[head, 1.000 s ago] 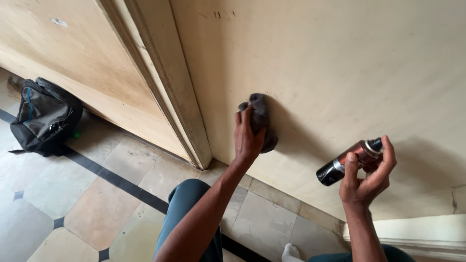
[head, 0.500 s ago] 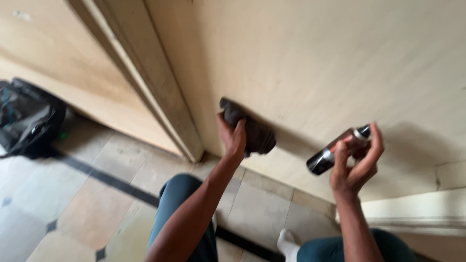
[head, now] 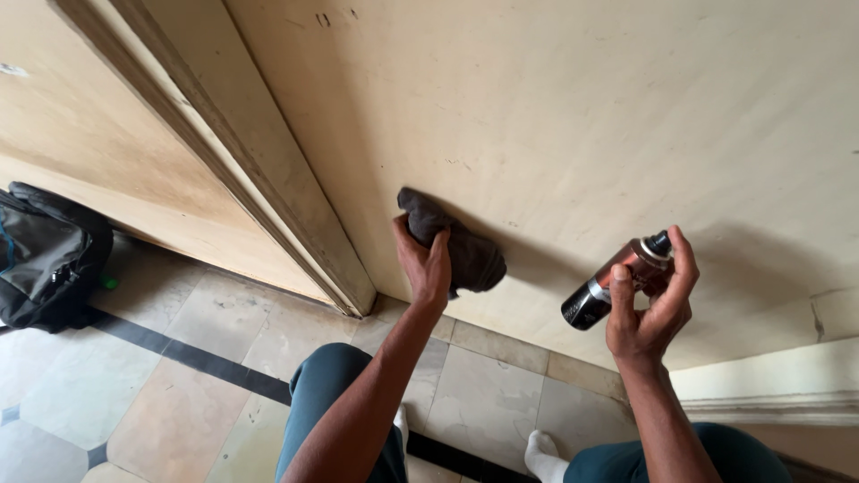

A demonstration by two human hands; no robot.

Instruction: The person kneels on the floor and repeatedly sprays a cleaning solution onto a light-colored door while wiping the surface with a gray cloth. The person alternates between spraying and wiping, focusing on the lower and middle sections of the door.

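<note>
My left hand [head: 424, 261] presses a dark grey cloth [head: 463, 249] flat against the cream wall [head: 582, 116], low down and just right of the wooden door frame [head: 268, 170]. My right hand [head: 651, 313] holds a spray can [head: 613, 281] with a dark body, a copper upper part and a black nozzle. The can is tilted, nozzle up and to the right, and sits a little off the wall. My knees in teal trousers [head: 335, 394] show at the bottom.
A black backpack [head: 45, 255] lies on the tiled floor [head: 161, 358] at the left, against the door [head: 98, 134]. A pale stone ledge [head: 769, 394] juts out at the lower right. One foot in a white sock [head: 544, 454] rests on the tiles.
My left hand has slid the cloth down the wall and slightly left, turning it flatter. The right hand and can dropped a little. The view has shifted right.
</note>
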